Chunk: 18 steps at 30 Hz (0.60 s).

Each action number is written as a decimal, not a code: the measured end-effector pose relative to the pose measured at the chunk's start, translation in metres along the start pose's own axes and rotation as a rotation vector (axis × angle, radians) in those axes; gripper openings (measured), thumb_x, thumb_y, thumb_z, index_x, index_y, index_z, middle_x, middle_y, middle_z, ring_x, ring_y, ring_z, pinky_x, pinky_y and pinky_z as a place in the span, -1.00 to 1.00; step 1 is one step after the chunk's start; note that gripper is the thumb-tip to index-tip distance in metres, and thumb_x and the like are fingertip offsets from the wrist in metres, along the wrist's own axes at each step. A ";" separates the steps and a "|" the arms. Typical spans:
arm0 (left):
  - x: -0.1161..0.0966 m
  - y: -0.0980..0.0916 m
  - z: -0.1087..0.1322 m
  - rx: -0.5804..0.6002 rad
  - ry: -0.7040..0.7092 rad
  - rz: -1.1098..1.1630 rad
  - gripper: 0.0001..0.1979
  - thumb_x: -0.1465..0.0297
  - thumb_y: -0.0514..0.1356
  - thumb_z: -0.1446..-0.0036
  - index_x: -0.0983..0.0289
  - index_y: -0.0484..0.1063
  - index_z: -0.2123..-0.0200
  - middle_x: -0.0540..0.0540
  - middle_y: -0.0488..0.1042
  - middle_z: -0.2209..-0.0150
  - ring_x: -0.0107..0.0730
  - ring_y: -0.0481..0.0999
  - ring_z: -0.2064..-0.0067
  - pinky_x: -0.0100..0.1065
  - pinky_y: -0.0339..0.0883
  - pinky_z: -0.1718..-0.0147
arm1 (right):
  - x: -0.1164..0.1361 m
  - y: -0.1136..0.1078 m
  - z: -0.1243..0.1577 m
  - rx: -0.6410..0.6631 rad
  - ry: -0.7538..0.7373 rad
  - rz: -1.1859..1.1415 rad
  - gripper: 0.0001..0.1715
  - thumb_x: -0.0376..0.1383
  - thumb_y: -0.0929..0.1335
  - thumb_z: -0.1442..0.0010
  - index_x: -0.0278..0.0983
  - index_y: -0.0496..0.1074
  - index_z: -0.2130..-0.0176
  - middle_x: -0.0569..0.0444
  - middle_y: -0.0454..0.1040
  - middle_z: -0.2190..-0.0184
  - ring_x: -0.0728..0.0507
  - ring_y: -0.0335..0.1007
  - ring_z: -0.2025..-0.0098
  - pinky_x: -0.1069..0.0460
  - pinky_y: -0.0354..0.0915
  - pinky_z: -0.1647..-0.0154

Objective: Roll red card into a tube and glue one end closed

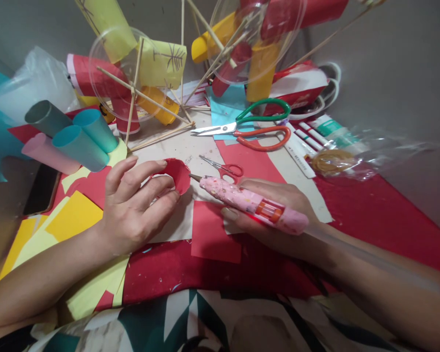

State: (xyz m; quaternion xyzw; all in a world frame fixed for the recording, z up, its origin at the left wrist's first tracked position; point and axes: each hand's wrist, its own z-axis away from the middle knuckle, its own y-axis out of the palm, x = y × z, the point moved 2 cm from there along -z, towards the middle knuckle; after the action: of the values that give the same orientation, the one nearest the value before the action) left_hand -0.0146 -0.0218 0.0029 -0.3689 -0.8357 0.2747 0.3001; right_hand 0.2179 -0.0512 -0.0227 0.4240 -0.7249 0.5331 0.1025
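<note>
My left hand (141,203) is closed around a small red paper tube (182,177), its open end turned toward the right. In my right hand (275,205) is a pink glue gun (242,198), speckled with dried bits, with a cord trailing down my forearm. The nozzle tip touches or nearly touches the tube's right rim; I cannot tell which. Just beyond the gun lie small red-handled scissors (227,168). A square of red paper (216,230) rests below, between my two hands.
Large scissors (249,128) with green and red handles lie behind. Stick frames hold clear discs (117,73) with paper tubes at the back. Rolled blue tubes (84,142) stand left, near a phone (42,188) and yellow paper (77,215). Glue tubes (297,151) and a plastic bag (374,151) lie right.
</note>
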 end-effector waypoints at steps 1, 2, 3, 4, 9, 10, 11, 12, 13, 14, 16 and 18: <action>0.000 0.000 0.000 0.003 -0.001 -0.003 -0.86 0.46 0.36 -0.15 0.15 0.48 0.26 -0.05 0.66 0.20 -0.24 0.59 -0.03 -0.06 0.36 -0.14 | -0.001 0.000 0.000 -0.017 -0.022 -0.005 -0.67 -0.16 0.35 -0.31 -0.19 0.33 0.47 0.17 0.43 0.61 -0.04 0.35 0.56 0.02 0.21 0.54; 0.000 0.000 0.000 0.005 0.000 -0.002 -0.86 0.46 0.36 -0.14 0.15 0.48 0.26 -0.04 0.66 0.20 -0.23 0.59 -0.04 -0.06 0.36 -0.14 | -0.001 0.000 0.000 -0.041 -0.044 -0.012 -0.66 -0.15 0.35 -0.30 -0.19 0.32 0.48 0.17 0.42 0.62 -0.04 0.34 0.58 0.02 0.20 0.55; 0.000 -0.001 0.000 0.009 0.001 -0.001 -0.85 0.46 0.37 -0.14 0.15 0.48 0.25 -0.03 0.66 0.19 -0.23 0.58 -0.04 -0.06 0.35 -0.15 | -0.001 0.000 0.000 -0.052 -0.053 -0.017 -0.65 -0.15 0.35 -0.30 -0.19 0.31 0.49 0.17 0.41 0.63 -0.04 0.32 0.59 0.02 0.18 0.56; 0.000 -0.001 0.000 0.012 0.002 0.002 -0.84 0.47 0.37 -0.13 0.16 0.48 0.25 -0.02 0.66 0.19 -0.22 0.58 -0.05 -0.05 0.35 -0.15 | 0.000 0.000 0.000 -0.050 -0.040 -0.018 -0.65 -0.16 0.35 -0.29 -0.19 0.31 0.50 0.17 0.40 0.63 -0.04 0.32 0.59 0.02 0.18 0.56; 0.000 0.000 0.001 0.013 -0.005 0.009 -0.83 0.49 0.37 -0.13 0.16 0.48 0.25 -0.04 0.66 0.18 -0.23 0.57 -0.06 -0.04 0.32 -0.18 | -0.002 0.001 0.000 0.013 0.096 -0.030 -0.70 -0.13 0.36 -0.29 -0.20 0.37 0.45 0.11 0.44 0.56 -0.09 0.40 0.47 0.01 0.28 0.49; 0.000 0.000 0.001 0.010 -0.005 0.009 -0.83 0.48 0.37 -0.13 0.15 0.48 0.25 -0.04 0.66 0.18 -0.23 0.57 -0.06 -0.04 0.32 -0.18 | -0.003 0.002 0.001 -0.010 0.079 -0.038 -0.69 -0.12 0.36 -0.28 -0.19 0.37 0.44 0.11 0.43 0.56 -0.10 0.41 0.47 0.00 0.28 0.49; 0.000 0.000 0.001 0.008 -0.005 0.011 -0.83 0.48 0.37 -0.13 0.15 0.48 0.26 -0.04 0.66 0.18 -0.22 0.58 -0.05 -0.03 0.32 -0.17 | -0.005 0.002 0.001 -0.029 0.059 -0.046 -0.70 -0.12 0.36 -0.28 -0.19 0.36 0.44 0.11 0.43 0.55 -0.10 0.41 0.47 -0.01 0.29 0.49; 0.000 0.001 0.001 0.007 -0.004 0.015 -0.83 0.49 0.38 -0.13 0.15 0.48 0.26 -0.03 0.66 0.18 -0.22 0.58 -0.05 -0.03 0.32 -0.17 | -0.006 0.003 0.002 -0.041 0.042 -0.053 -0.69 -0.12 0.37 -0.27 -0.18 0.35 0.45 0.11 0.43 0.56 -0.10 0.40 0.48 -0.01 0.29 0.49; 0.000 0.001 0.001 0.007 -0.002 0.020 -0.83 0.49 0.38 -0.12 0.15 0.49 0.25 -0.02 0.66 0.19 -0.21 0.58 -0.05 -0.03 0.32 -0.17 | -0.008 0.004 0.002 -0.048 0.034 -0.057 -0.69 -0.14 0.38 -0.27 -0.18 0.34 0.46 0.12 0.43 0.56 -0.10 0.40 0.49 -0.02 0.29 0.48; 0.000 0.001 0.001 0.009 0.000 0.022 -0.83 0.49 0.38 -0.12 0.15 0.49 0.25 -0.01 0.66 0.19 -0.21 0.58 -0.05 -0.02 0.32 -0.16 | -0.009 0.004 0.003 -0.052 0.036 -0.057 -0.69 -0.15 0.39 -0.26 -0.17 0.33 0.47 0.13 0.42 0.56 -0.09 0.39 0.50 -0.02 0.29 0.48; 0.000 0.001 0.001 0.014 0.001 0.022 -0.82 0.49 0.37 -0.13 0.13 0.50 0.24 -0.02 0.66 0.18 -0.20 0.58 -0.06 -0.01 0.31 -0.16 | -0.008 0.004 0.003 -0.050 0.045 -0.052 -0.67 -0.15 0.38 -0.26 -0.17 0.31 0.49 0.14 0.42 0.57 -0.08 0.38 0.50 -0.02 0.29 0.48; 0.000 0.001 0.001 0.012 0.003 0.021 -0.82 0.48 0.37 -0.13 0.14 0.50 0.23 -0.02 0.66 0.19 -0.20 0.58 -0.05 -0.01 0.31 -0.16 | -0.004 0.001 0.002 -0.035 0.062 -0.040 -0.66 -0.14 0.37 -0.27 -0.16 0.29 0.50 0.13 0.42 0.56 -0.09 0.39 0.49 -0.02 0.29 0.48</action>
State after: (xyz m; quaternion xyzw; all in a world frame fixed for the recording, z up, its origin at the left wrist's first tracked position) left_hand -0.0149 -0.0215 0.0019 -0.3763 -0.8297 0.2821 0.3006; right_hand 0.2201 -0.0512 -0.0267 0.4196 -0.7220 0.5312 0.1429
